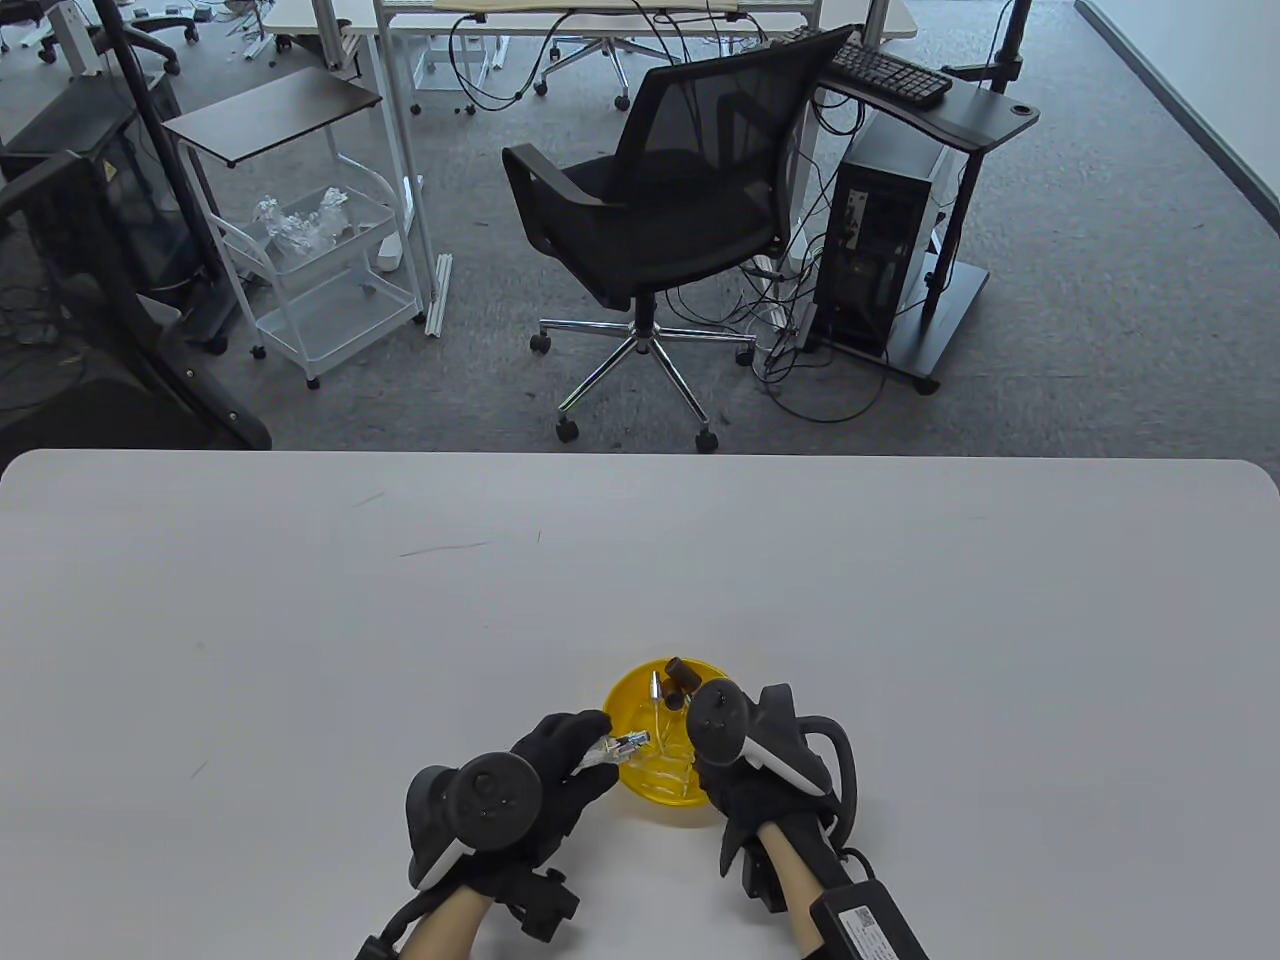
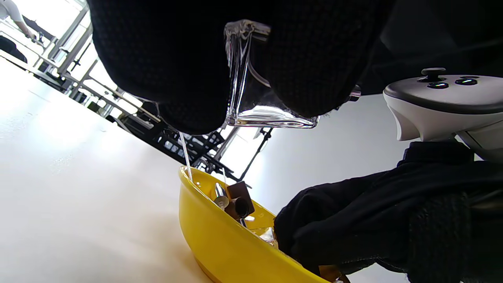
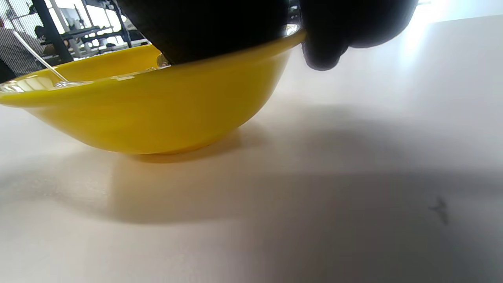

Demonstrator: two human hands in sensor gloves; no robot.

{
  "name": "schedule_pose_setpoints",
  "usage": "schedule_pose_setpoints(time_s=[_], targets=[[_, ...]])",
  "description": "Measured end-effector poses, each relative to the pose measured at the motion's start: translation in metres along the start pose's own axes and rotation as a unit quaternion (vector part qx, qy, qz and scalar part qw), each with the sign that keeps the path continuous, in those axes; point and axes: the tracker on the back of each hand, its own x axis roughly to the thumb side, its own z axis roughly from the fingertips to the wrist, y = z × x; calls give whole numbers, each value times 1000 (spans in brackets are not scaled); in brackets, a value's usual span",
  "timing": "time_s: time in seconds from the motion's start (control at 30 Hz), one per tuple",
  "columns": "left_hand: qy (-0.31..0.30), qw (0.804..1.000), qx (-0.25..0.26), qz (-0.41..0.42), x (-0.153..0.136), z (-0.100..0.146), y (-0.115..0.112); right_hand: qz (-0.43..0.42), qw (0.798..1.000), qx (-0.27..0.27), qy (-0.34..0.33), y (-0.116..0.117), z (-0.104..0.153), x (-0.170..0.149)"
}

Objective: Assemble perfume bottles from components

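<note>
Clear glass bottle (image 2: pixel 251 94) in left hand (image 1: pixel 545 775), square-based only from wrist view.

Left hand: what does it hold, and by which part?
The left hand pinches a clear glass perfume bottle by its flat sides, fingers around its body.

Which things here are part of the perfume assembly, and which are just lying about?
Part of the job:
- clear glass bottle, held by the left hand
- yellow bowl of parts
- brown caps and a silver sprayer piece in the bowl
- right hand, reaching into the bowl

Just lying about:
- office chair
- white cart
- keyboard
- computer tower
</note>
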Motion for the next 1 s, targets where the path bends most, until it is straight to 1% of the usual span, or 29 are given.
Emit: schedule_pose_setpoints(time_s=[0.23,0.43,0.63,0.73,0.9,1.0], targets=[[-2,1000,2,2,0,0,0,24,1000,-18,6,1,-1,1],[0,1000,-5,-1,-2,0,-3,36,999,-21,-1,1,0,-1],[5,1000,-3,3,-3,0,-2,78,996,-28,-11,3,2,1],[5,1000,-4,2,-4,0,-3,99,994,-43,-18,4,3,2],[8,1000,-8,-1,-4,0,-3,107,992,-61,-23,3,4,1],[10,1000,-8,0,-4,0,-3,108,991,-81,-27,2,5,-1]])
